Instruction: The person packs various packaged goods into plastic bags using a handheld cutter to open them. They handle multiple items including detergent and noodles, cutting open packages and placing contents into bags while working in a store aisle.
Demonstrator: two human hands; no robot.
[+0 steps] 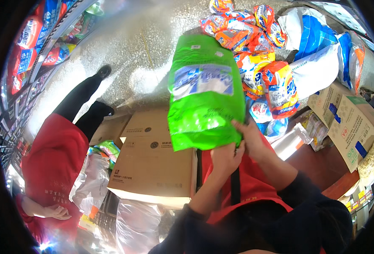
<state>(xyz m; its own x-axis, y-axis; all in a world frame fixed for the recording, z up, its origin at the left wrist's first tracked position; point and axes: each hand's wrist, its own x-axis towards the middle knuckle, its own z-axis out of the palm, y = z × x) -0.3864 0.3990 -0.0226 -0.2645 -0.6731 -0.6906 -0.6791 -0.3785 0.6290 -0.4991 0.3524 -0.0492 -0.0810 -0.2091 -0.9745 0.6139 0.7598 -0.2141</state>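
A large, full green plastic bag (207,112) with a pale blue and white printed panel stands in front of me, leaning toward the far side. My left hand (226,157) is closed at its near edge, fingers pinching the plastic by the lower right corner. Just beside it, my right hand (251,137) grips the same corner, its fingertips on the bag's right side. Part of the fingers is hidden against the plastic. Both sleeves are dark, and a red apron (254,190) shows below my arms.
Cardboard boxes (153,167) stand left of the bag. Orange detergent bags (280,89) and white-and-blue sacks (318,63) pile up on the right, near an opened carton (350,127). A person in a red apron (53,156) stands at left, beside shelves (34,67) of packets.
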